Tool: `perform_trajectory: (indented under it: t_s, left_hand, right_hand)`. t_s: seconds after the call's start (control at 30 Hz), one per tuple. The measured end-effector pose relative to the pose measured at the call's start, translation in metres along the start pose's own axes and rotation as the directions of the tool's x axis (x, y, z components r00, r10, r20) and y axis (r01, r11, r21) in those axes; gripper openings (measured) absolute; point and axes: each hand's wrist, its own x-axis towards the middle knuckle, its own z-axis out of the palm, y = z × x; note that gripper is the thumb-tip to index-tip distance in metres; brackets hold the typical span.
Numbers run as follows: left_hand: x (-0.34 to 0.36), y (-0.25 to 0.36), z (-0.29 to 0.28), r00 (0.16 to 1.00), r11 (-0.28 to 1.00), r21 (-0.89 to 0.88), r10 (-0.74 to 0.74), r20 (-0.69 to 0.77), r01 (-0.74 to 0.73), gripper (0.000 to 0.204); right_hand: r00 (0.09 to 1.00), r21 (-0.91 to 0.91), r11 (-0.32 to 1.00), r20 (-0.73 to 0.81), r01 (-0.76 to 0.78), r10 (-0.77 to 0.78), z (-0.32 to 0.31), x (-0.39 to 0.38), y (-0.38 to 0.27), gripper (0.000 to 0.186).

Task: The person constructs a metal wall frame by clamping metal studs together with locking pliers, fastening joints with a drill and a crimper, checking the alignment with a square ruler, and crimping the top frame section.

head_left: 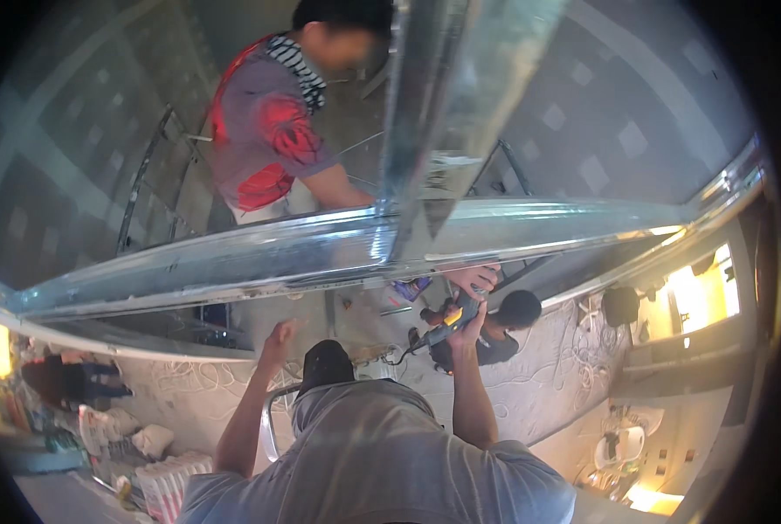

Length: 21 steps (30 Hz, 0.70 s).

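Observation:
My right hand (471, 330) is wrapped round a dark power tool (454, 327) with a yellow part. A cord runs from the tool's lower left end. Another person's hand (478, 278) is at the tool's upper end, just under the metal crosspiece; whether it grips the tool I cannot tell. My left hand (279, 341) is raised below the crosspiece with nothing visible in it, its fingers loosely bent and slightly blurred. Shiny metal framing (321, 240) crosses in front of me, joined to an upright metal stud (412, 122).
Beyond the framing stands a co-worker (277, 131) in a grey and red shirt, one arm going behind the metal. Ladder rails (146, 179) stand farther left. Below are another person (514, 314), looped cables (574, 358) on the floor, and white sacks (111, 428).

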Motion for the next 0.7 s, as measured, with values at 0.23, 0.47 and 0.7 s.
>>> perform_trajectory:
  t_s: [0.23,0.47,0.7]
  left_hand:
    - [-0.133,-0.198,0.031,0.844,0.772,0.340,-0.488,-0.223,0.536,0.095]
    - [-0.131,-0.133,0.050,0.591,0.644,0.147,-0.555,-0.585,0.750,0.085]
    - [-0.138,-0.111,0.047,0.524,0.634,0.054,-0.586,-0.618,0.772,0.083]
  right_hand:
    - [0.984,-0.115,0.981,0.073,-0.153,0.162,-0.017,0.077,-0.004,0.068]
    - [0.898,-0.412,0.846,-0.411,-0.338,0.158,0.031,0.162,0.036,0.049]
    - [0.803,-0.807,0.104,-0.548,-0.581,0.235,-0.090,0.282,0.096,0.040]
